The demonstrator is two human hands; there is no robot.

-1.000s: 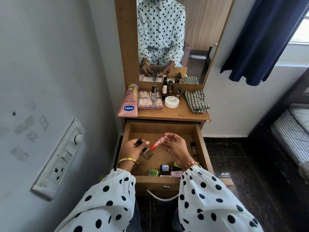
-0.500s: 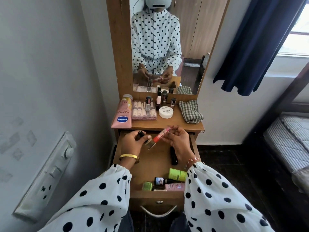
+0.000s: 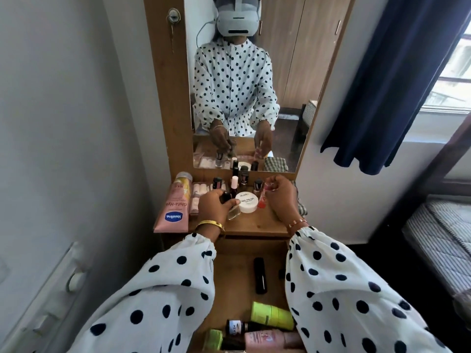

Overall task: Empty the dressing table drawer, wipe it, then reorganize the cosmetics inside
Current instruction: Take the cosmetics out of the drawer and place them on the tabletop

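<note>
the drawer (image 3: 237, 281) is pulled open below the dressing table top (image 3: 252, 225). a black tube (image 3: 260, 275) lies lengthwise near the drawer's middle. at its front edge lie a lime-green container (image 3: 271, 315), a dark small bottle (image 3: 238, 326), a pink bottle (image 3: 270, 338) and a small green jar (image 3: 213, 340). on the top, a pink vaseline tube (image 3: 175, 203) lies at the left edge, a white nail polish jar (image 3: 246, 202) sits mid-top, and small bottles (image 3: 235, 183) stand along the back edge.

head-worn view, looking forward and down, close over dressing table (image 3: 254, 225)
</note>
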